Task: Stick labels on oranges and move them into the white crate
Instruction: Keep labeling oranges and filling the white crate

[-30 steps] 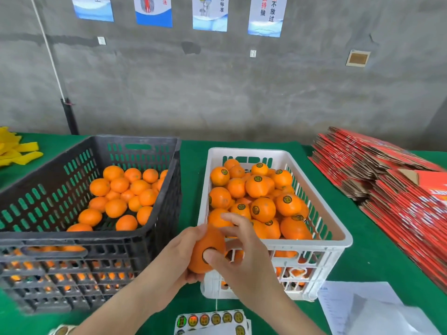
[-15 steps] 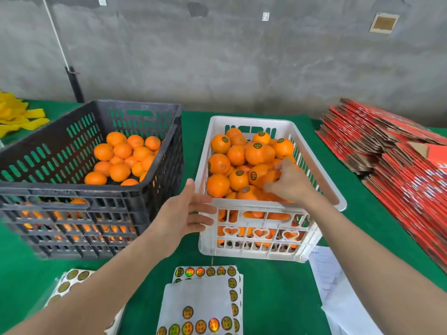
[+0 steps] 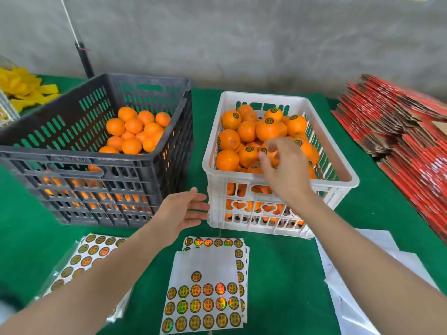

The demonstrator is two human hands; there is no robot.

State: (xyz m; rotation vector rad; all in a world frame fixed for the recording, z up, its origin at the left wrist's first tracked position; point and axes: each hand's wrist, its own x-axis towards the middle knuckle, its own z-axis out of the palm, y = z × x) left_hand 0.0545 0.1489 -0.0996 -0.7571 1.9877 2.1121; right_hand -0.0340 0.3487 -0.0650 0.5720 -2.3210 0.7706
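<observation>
Hovering over the labelled oranges (image 3: pixel 268 129) piled in the white crate (image 3: pixel 266 97), right hand (image 3: pixel 285 170) is loose, gripping nothing; left hand (image 3: pixel 183 209) is open-palmed just beside the crate, label sheets (image 3: pixel 205 298) in front of it.

One wide-angle view, worn on the person's head, looks forward and down across the desk (image 3: pixel 285 274) from close above its near edge. The white crate (image 3: pixel 266 96) sits just right of centre, near enough that the left hand (image 3: pixel 186 210) and right hand (image 3: pixel 283 168) reach it. Left of the crate is the dark crate (image 3: pixel 145 79), in front of it and nearest the lens the sticker sheets (image 3: pixel 205 298), and behind it the grey wall (image 3: pixel 242 44) fills the top.
</observation>
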